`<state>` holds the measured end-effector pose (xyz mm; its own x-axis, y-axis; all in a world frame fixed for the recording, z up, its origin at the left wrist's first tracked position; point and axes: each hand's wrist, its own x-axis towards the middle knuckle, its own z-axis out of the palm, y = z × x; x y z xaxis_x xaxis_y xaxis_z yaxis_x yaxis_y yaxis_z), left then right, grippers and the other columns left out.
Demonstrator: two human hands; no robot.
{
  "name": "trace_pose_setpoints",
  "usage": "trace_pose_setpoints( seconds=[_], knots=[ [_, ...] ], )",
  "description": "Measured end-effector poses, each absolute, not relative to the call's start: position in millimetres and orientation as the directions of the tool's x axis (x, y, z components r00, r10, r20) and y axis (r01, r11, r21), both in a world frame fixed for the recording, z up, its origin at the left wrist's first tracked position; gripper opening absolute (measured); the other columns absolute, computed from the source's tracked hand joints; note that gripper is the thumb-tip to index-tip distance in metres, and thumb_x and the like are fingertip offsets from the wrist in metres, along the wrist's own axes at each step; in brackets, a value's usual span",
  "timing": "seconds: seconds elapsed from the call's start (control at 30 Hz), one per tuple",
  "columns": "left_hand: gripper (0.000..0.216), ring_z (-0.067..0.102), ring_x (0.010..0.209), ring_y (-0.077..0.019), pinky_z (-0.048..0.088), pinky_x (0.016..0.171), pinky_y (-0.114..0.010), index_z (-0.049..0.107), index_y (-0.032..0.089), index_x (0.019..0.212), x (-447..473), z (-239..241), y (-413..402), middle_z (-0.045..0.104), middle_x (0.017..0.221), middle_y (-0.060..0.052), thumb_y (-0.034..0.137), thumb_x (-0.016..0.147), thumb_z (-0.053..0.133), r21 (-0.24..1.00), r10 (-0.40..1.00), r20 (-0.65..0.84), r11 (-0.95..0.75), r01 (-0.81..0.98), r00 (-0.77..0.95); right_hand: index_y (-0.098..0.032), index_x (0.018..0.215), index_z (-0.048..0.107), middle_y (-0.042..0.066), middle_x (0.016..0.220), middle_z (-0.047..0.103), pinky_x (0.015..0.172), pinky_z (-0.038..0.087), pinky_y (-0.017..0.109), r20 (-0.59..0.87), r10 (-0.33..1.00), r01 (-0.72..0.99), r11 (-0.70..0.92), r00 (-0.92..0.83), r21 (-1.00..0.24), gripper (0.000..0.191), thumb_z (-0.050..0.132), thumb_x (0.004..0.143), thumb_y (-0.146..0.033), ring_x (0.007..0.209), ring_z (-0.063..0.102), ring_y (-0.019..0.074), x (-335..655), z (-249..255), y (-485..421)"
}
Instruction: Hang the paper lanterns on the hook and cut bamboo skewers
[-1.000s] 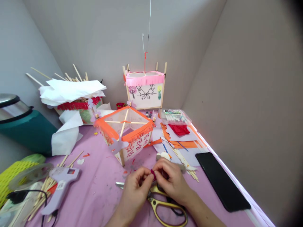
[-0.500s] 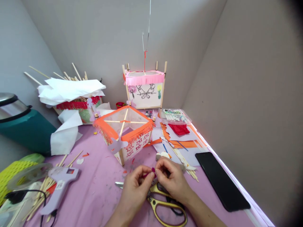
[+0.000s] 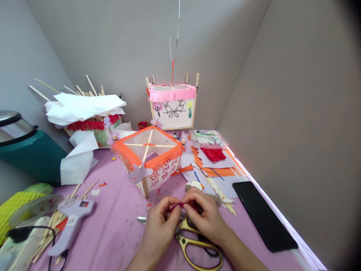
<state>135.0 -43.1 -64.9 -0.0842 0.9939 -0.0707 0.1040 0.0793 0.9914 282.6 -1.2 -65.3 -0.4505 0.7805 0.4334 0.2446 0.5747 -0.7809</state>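
Between my fingertips stretches a small strip of magenta material (image 3: 176, 206), thin and dark pink; whether it is paper or thread I cannot tell. My left hand (image 3: 161, 222) pinches one end of it, and my right hand (image 3: 203, 210) pinches the other. Under my hands lie scissors with gold handles (image 3: 183, 241), the blade tip showing to the left of my left hand. Just beyond stands a box-shaped lantern (image 3: 160, 165) with stick corners, an orange fringed paper rim and red star drawings on its side.
A black phone (image 3: 263, 216) lies at right. A lilac glue gun (image 3: 72, 222) with a cord and wooden sticks are at left, near a teal bottle (image 3: 31, 154). Behind, a pink-fringed lantern (image 3: 175, 109) hangs from wire. Red paper (image 3: 213, 154) rests on sheets at back right.
My fingertips have drawn slightly apart, and the magenta strip now stretches between them instead of being bunched up. The other things have stayed in place.
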Motion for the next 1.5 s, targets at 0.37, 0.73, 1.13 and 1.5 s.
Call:
trace_pose_setpoints(
  seconds=[0.37, 0.73, 1.13, 1.5],
  knots=[
    [0.014, 0.057, 0.061, -0.0128, 0.044, 0.057, -0.022, 0.066, 0.019, 0.083, 133.6, -59.3, -49.1, 0.066, 0.072, -0.002, 0.024, 0.079, 0.054, 0.936, 0.966, 0.173, -0.1, 0.337, -0.192, -0.019, 0.089, 0.056, 0.003, 0.078, 0.054, 0.057, 0.039, 0.025, 0.412, 0.831, 0.199, 0.506, -0.374, -0.839, 0.011, 0.046, 0.086, -0.021, 0.065, 0.049, 0.0127, 284.8, -60.7, -2.6],
    [0.023, 0.06, 0.062, -0.0141, 0.046, 0.059, -0.023, 0.066, 0.02, 0.098, 135.0, -58.9, -51.5, 0.068, 0.077, -0.003, 0.023, 0.078, 0.055, 0.907, 0.956, 0.234, -0.148, 0.395, -0.178, -0.019, 0.084, 0.054, 0.002, 0.075, 0.055, 0.057, 0.037, 0.026, 0.478, 0.769, 0.26, 0.609, -0.425, -0.749, 0.006, 0.051, 0.083, -0.015, 0.064, 0.048, 0.0125, 282.0, -65.5, -3.4],
    [0.017, 0.05, 0.052, -0.0103, 0.039, 0.048, -0.019, 0.063, 0.016, 0.077, 137.2, -61.5, -47.2, 0.058, 0.06, 0.001, 0.032, 0.078, 0.055, 0.982, 0.983, 0.025, 0.01, 0.189, -0.184, -0.02, 0.088, 0.052, 0.002, 0.077, 0.053, 0.058, 0.038, 0.026, 0.545, 0.749, 0.287, 0.654, -0.377, -0.7, 0.01, 0.049, 0.082, -0.013, 0.066, 0.049, 0.0129, 281.8, -64.2, -3.5],
    [0.014, 0.06, 0.066, -0.0148, 0.043, 0.062, -0.024, 0.063, 0.019, 0.082, 135.1, -64.5, -51.3, 0.066, 0.075, -0.003, 0.02, 0.081, 0.049, 0.796, 0.954, 0.283, -0.175, 0.579, -0.101, -0.019, 0.086, 0.053, 0.002, 0.074, 0.056, 0.058, 0.038, 0.028, 0.536, 0.717, 0.395, 0.695, -0.446, -0.601, 0.006, 0.052, 0.081, -0.016, 0.063, 0.049, 0.0133, 280.8, -67.8, -3.2]
  ],
)
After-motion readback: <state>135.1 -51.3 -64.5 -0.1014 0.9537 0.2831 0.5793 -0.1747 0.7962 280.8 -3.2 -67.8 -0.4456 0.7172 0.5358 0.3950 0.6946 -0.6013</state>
